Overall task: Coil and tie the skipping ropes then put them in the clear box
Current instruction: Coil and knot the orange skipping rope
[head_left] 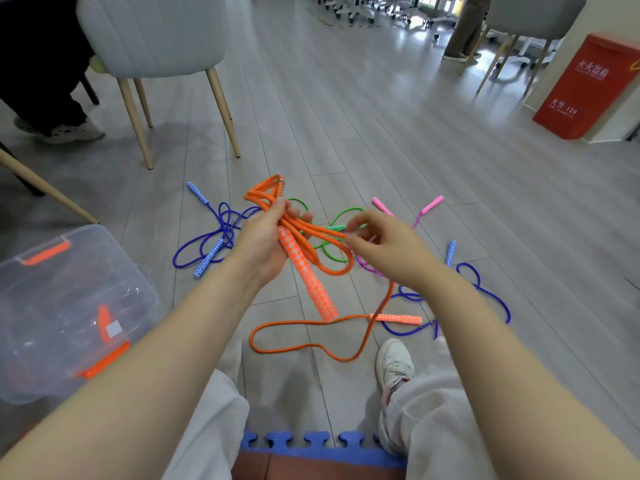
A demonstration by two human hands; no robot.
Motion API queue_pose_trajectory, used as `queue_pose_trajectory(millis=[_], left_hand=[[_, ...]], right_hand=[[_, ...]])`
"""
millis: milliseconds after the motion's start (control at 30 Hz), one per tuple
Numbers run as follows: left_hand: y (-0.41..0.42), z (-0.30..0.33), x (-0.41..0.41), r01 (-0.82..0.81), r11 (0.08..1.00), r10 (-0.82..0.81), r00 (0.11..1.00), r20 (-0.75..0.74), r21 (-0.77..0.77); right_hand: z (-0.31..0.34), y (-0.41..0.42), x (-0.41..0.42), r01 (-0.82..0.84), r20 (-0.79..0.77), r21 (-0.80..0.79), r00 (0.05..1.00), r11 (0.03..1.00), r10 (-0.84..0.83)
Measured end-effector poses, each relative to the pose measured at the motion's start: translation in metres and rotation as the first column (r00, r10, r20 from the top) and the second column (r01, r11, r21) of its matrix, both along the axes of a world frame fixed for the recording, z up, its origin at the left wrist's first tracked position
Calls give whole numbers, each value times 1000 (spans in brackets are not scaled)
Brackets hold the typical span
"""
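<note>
Orange skipping rope [304, 237] half-coiled in my hands; clear box [69, 306] on the floor to my left.

I can't tell what's in the box, its lid looks on, orange latches. Grey floor [381, 133] ahead is open, chair [156, 46] far left. Left hand [265, 245] grips the coils and one orange handle [308, 275]; right hand [384, 247] pinches a loop, fingers loosely curled. Tail and second handle [396, 318] lie near my shoe [394, 363]. Blue rope [211, 237], green rope [332, 233] and pink rope [426, 209] lie loose beyond.

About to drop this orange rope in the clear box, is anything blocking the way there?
Nothing visible lies between the orange rope in the left hand and the clear box, but the box's lid appears closed.
</note>
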State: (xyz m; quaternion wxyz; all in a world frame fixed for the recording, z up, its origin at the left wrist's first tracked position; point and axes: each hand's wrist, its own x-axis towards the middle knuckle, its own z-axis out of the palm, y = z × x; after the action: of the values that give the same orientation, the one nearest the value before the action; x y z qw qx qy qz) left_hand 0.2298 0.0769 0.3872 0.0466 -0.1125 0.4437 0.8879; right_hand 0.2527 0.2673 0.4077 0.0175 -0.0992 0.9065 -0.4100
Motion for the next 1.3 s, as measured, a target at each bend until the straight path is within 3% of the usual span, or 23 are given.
queue_pose_trajectory(millis=[100,200,333,400,467,567,833,1033,1200,1300], left_hand=[[-25,1,-11,-146,988,145,989,20,46],[-46,-5,-21,-249,967,247,968,43,52],[-61,-8,-25,-380,921,384,923,39,-88],[-61,-8,-24,-375,907,381,925,-10,-190],[-54,-7,-20,-312,891,310,949,-60,-329],[-35,-3,-10,-166,836,132,986,-102,-524],[14,9,21,199,795,-341,928,-152,-573],[20,5,25,265,742,-433,890,-140,-615],[15,-1,25,285,600,-510,856,-82,-748],[12,3,27,212,425,-547,835,-63,-880]], right_hand=[[9,30,-2,3,134,-10,991,1000,-2],[15,56,-2,53,169,3,984,999,-52],[16,82,-2,120,169,100,976,988,-136],[18,83,1,141,156,17,977,990,-142],[23,71,5,125,120,-103,986,987,-113],[23,46,7,58,40,-142,998,988,-53],[11,-2,-4,32,-17,-218,999,975,-37],[8,-3,-3,39,-31,-98,999,994,-43],[4,-3,-1,10,-16,2,1000,1000,-10],[7,5,-2,-20,19,35,1000,999,20]])
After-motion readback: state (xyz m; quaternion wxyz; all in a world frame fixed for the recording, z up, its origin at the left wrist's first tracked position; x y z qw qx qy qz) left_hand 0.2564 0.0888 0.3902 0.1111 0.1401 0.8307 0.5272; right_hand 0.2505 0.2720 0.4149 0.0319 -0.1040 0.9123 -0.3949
